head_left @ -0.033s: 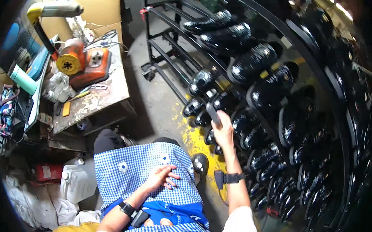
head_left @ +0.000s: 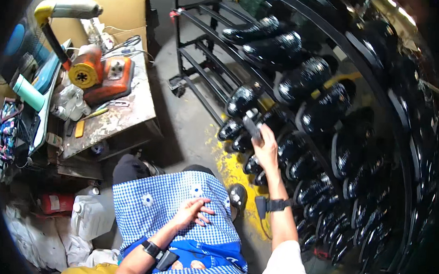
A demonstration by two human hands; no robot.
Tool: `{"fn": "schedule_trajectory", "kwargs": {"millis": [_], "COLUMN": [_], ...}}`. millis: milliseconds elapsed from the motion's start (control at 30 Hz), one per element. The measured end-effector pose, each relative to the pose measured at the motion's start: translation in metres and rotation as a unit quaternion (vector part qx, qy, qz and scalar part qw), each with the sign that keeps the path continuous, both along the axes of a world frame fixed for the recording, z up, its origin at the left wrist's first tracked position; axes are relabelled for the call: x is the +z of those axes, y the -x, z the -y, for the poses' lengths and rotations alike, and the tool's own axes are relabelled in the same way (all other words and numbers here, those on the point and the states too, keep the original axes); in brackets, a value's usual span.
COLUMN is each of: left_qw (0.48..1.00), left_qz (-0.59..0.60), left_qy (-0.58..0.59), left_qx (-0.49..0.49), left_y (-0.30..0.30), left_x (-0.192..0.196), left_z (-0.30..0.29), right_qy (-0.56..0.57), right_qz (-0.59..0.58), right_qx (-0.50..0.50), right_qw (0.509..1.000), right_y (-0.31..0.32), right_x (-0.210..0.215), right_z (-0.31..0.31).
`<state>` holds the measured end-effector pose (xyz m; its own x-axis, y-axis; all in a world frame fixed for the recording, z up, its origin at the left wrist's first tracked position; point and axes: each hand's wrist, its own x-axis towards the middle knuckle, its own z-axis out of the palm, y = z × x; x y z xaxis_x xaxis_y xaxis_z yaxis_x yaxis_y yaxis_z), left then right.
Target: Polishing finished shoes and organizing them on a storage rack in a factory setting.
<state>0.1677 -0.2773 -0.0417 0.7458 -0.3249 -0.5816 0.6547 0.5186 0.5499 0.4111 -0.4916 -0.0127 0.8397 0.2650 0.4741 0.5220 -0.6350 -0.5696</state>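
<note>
My right hand (head_left: 265, 148) reaches forward to the rack, its fingers closed round a dark grey, narrow object (head_left: 251, 128). What kind of object it is, I cannot make out. Glossy black shoes (head_left: 305, 79) fill the rack around and beyond this hand, with small ones (head_left: 229, 129) just left of the held object. Over my lap, my left hand (head_left: 192, 213) lies against a blue-and-white checked apron (head_left: 170, 193). Its fingers are loosely bent and a little apart, with nothing in them.
A black metal rack (head_left: 204, 26) on casters runs along the right. At the left stands a worn table (head_left: 132, 111) bearing an orange machine (head_left: 109, 78) and tools. A mint-green bottle (head_left: 29, 93) is beyond it. A white jug (head_left: 92, 217) stands on the floor.
The whole view has shifted slightly. Against the shoes, my right hand and the dark object have moved a little farther forward, and the object is tilted slightly differently. My left hand stays put.
</note>
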Motion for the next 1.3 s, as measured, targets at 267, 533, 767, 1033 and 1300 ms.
{"fn": "schedule_trajectory", "kwargs": {"millis": [267,533,767,1033,1300], "left_qw": [1.0,0.998,0.992,0.953,0.927], "left_qz": [0.002,-0.037,-0.07,0.051,0.148], "left_qy": [0.011,0.033,-0.012,-0.109,-0.253], "left_qx": [0.028,0.041,0.101,0.279,0.235], "left_y": [-0.002,-0.005,0.0,-0.004,-0.003], "left_x": [-0.002,-0.018,-0.002,0.047,0.098], "left_z": [-0.018,-0.026,-0.035,-0.09,-0.116], "right_qy": [0.171,-0.067,-0.24,-0.248,-0.066], "right_qz": [-0.123,-0.368,-0.421,-0.4,-0.216], "right_qx": [-0.151,0.049,0.161,0.292,0.419], "right_qw": [0.966,0.926,0.86,0.832,0.879], "right_y": [-0.163,-0.145,-0.002,0.068,0.107], "right_x": [0.019,0.029,0.051,0.091,0.109], "right_z": [-0.055,-0.09,-0.11,-0.128,-0.148]}}
